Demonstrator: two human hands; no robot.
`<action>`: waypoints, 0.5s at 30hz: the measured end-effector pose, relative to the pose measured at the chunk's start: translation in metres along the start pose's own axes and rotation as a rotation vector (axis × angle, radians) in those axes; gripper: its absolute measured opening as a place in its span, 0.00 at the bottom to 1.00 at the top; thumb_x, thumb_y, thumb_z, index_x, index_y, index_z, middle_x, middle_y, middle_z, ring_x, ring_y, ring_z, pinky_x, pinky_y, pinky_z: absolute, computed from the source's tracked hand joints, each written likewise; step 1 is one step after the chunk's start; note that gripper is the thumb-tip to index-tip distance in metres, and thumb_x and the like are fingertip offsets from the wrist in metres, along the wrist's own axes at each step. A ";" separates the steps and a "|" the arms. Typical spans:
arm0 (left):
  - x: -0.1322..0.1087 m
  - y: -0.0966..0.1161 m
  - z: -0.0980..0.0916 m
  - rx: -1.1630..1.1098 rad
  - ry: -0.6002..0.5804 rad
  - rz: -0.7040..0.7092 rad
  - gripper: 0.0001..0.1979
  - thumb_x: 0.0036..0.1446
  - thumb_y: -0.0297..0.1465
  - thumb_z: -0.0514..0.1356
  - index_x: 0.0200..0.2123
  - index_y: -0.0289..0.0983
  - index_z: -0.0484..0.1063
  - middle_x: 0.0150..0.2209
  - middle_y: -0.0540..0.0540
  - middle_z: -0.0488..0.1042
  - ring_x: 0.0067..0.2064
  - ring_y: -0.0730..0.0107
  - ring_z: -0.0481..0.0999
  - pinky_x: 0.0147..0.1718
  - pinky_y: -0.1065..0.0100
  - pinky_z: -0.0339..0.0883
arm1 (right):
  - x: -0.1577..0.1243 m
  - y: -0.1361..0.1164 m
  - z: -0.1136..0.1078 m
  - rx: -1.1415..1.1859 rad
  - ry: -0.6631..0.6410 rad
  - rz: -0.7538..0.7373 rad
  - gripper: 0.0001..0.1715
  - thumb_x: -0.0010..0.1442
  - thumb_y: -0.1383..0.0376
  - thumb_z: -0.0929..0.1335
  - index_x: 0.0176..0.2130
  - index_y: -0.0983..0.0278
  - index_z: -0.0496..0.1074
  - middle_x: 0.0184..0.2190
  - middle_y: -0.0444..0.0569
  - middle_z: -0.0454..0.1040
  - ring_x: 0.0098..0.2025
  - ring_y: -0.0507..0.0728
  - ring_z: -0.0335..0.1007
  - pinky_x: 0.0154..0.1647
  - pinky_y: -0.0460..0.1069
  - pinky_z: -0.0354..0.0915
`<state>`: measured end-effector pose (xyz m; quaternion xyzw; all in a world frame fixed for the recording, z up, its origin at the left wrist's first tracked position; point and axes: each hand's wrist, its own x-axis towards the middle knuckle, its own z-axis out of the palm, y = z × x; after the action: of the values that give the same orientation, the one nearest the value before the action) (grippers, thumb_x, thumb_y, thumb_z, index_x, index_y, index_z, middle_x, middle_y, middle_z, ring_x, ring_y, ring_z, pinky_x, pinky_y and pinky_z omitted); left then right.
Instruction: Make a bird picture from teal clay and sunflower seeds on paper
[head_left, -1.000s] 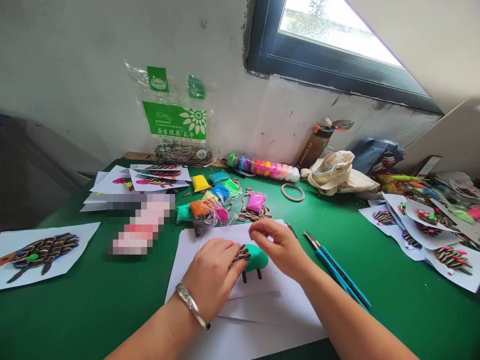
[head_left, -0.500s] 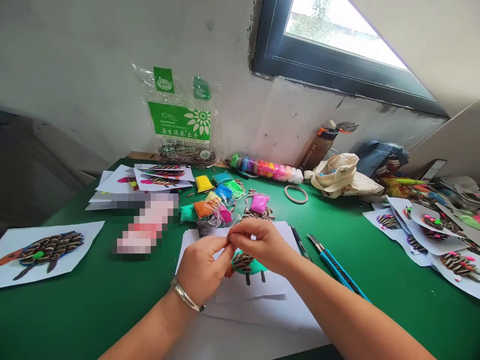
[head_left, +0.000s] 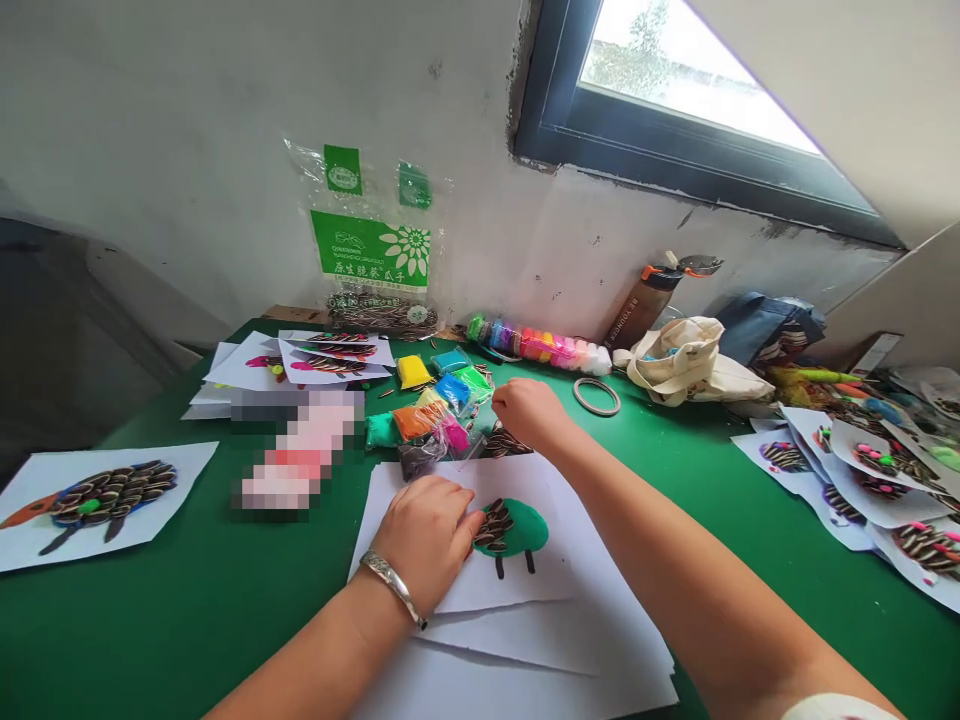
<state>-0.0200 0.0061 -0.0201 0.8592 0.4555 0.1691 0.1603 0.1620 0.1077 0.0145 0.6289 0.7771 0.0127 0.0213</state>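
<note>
On a green table (head_left: 675, 440), a white paper sheet (head_left: 517, 590) lies on other white sheets (head_left: 615, 612). This sheet carries a flat, rounded, turquoise-green clay shape (head_left: 529, 525), which is in its middle part, well inside the lower edge. Brown-and-white striped seeds (head_left: 493, 528) cover the left part of the shape, and two short black legs (head_left: 531, 562) stand below it.

The left hand (head_left: 427, 540), with a silver bracelet (head_left: 391, 585) at the wrist, rests on the sheet toward its left edge. Its fingers are bent and loosely together, with the tips just beside the seeds; whether they hold something, I cannot tell.

The right hand (head_left: 529, 410) is beyond the upper edge of the sheet, over a pile of loose striped seeds (head_left: 506, 442). Its fingers are curled inward, nearly closed; I cannot tell if a seed is between them.

Just to its left lie small clay packets in clear plastic (head_left: 416, 422). At the back edge of the table, a clear plastic bag with green label (head_left: 375, 250) stands against the wall.
</note>
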 end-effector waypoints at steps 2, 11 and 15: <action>0.000 0.000 0.001 0.000 0.004 0.004 0.11 0.61 0.31 0.52 0.37 0.36 0.75 0.36 0.42 0.76 0.44 0.58 0.72 0.46 0.56 0.65 | 0.012 -0.001 0.003 -0.056 -0.013 0.032 0.13 0.58 0.68 0.62 0.35 0.67 0.77 0.36 0.59 0.77 0.40 0.60 0.71 0.35 0.49 0.58; -0.002 0.006 -0.004 0.002 -0.010 0.001 0.10 0.61 0.31 0.53 0.34 0.36 0.75 0.35 0.43 0.76 0.42 0.60 0.72 0.45 0.58 0.65 | 0.026 -0.019 0.014 -0.134 -0.082 -0.025 0.11 0.52 0.73 0.66 0.33 0.66 0.78 0.33 0.61 0.78 0.42 0.62 0.73 0.42 0.54 0.59; -0.003 0.007 -0.006 0.004 0.013 0.014 0.11 0.61 0.30 0.53 0.33 0.36 0.75 0.34 0.43 0.75 0.41 0.60 0.72 0.43 0.59 0.66 | 0.028 -0.020 0.013 -0.112 -0.077 -0.036 0.10 0.54 0.72 0.66 0.35 0.66 0.78 0.36 0.61 0.77 0.43 0.62 0.72 0.41 0.52 0.61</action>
<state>-0.0194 0.0006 -0.0129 0.8616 0.4509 0.1750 0.1543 0.1375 0.1304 0.0003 0.6124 0.7851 0.0316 0.0868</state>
